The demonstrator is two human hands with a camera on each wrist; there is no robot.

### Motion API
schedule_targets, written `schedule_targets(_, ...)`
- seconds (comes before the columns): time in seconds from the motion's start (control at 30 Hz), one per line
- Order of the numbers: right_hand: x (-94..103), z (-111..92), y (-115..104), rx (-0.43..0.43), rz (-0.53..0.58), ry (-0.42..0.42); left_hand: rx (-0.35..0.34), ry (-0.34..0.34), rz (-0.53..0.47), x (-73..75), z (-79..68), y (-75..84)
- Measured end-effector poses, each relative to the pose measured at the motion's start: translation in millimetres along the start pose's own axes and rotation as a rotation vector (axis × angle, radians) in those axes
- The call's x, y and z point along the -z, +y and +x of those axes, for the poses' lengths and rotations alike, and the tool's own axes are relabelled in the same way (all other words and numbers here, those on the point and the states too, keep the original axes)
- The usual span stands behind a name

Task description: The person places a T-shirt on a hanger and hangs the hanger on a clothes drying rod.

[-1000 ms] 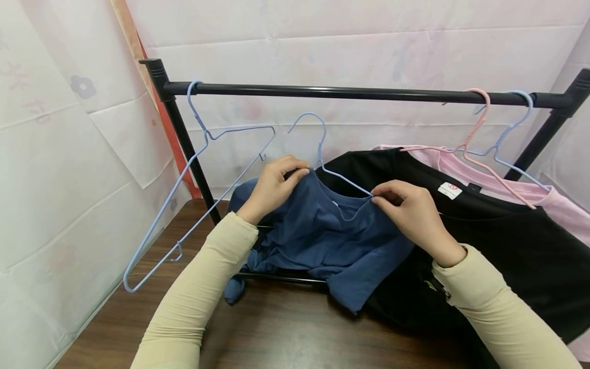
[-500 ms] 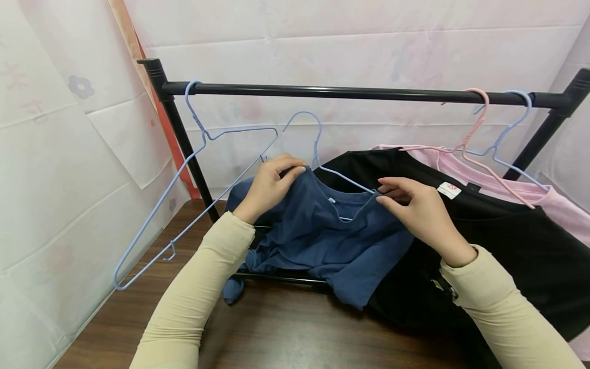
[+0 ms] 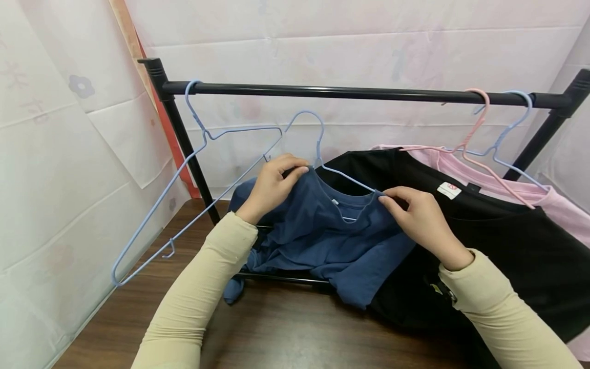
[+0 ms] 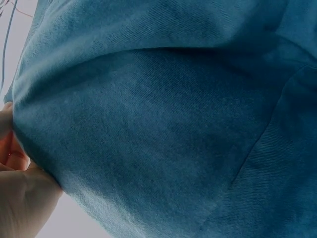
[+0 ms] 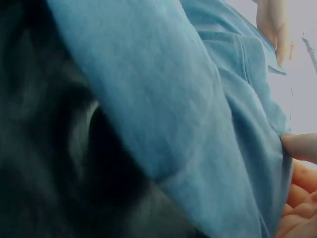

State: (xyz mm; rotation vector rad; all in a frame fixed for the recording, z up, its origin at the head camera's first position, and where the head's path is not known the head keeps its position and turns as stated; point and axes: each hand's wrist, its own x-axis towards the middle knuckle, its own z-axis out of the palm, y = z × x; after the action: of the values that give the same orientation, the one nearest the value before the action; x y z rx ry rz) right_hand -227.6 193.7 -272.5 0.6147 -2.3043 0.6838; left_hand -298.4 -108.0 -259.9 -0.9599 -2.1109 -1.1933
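A dark blue shirt [image 3: 322,236] hangs between my hands in the head view, a blue wire hanger [image 3: 343,177] in its neck opening. The hanger's hook stands up below the rack's bar, and a bit of its lower wire shows inside the collar. With thumb and fingers my left hand [image 3: 274,184] pinches the shirt at the left side of the neckline. On the other side, my right hand [image 3: 417,215] pinches the neckline where the hanger's arm slips under the cloth. Cloth fills most of the left wrist view, with the left thumb [image 4: 29,198] at its edge.
A black bar [image 3: 350,92] of the clothes rack runs across the back. At its left end hangs a bare blue hanger [image 3: 161,205]. To the right hang a black top [image 3: 507,256] on a pink hanger [image 3: 471,133] and a pink top [image 3: 567,210]. Below is a brown wooden table [image 3: 276,333].
My right hand loosened its fingers from the neckline, then pinched it again slightly farther right. More of the hanger's lower wire shows in the neck opening. My left hand keeps its hold.
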Motion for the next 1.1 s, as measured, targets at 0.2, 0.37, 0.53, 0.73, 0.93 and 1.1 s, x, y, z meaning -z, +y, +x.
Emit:
schedule_targets(0.2,-5.0,-1.4,-3.7,0.007,0.024,0.060,0.021,-0.003,-0.013,-0.8,0.3,2.4)
schedule_targets(0.37,-6.9,-4.6,-5.5,0.020,0.047,0.107,0.029,-0.001,-0.019,0.9,0.4,5.2)
schedule_targets(0.53,-6.7,-6.1,-5.2,0.039,0.061,0.137,0.026,-0.004,-0.017,4.2,0.5,5.8)
schedule_targets(0.73,-3.7,-7.4,-3.3,0.037,0.064,0.168,0.009,0.010,-0.035,8.2,0.5,3.5)
schedule_targets(0.93,0.0,-9.5,-1.7,0.020,0.069,0.191,0.006,0.026,-0.044,12.4,-1.5,0.9)
schedule_targets(1.1,5.0,-10.8,-1.0,0.003,0.069,0.204,0.020,0.046,-0.031,17.4,-3.0,-0.4)
